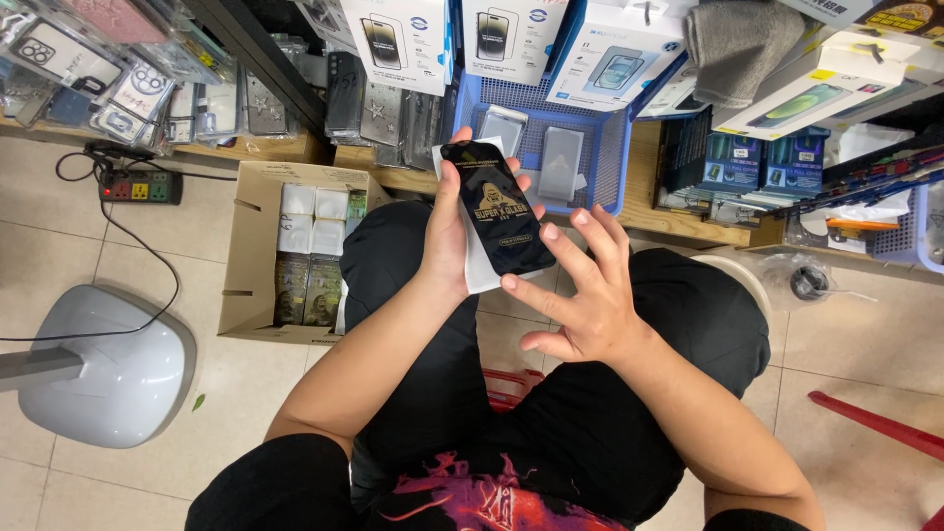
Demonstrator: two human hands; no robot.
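Tiled floor; left hand [447, 231] grips black flat package [497, 206].

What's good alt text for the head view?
A seated person's left hand holds a flat black rectangular screen-protector pack with a white sleeve behind it, while the open right hand touches its lower edge. Beyond are a blue plastic basket, an open cardboard box and a tiled floor.

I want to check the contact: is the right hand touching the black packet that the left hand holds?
Touching. In the head view, a right hand fingertip meets the black packet's lower right edge.
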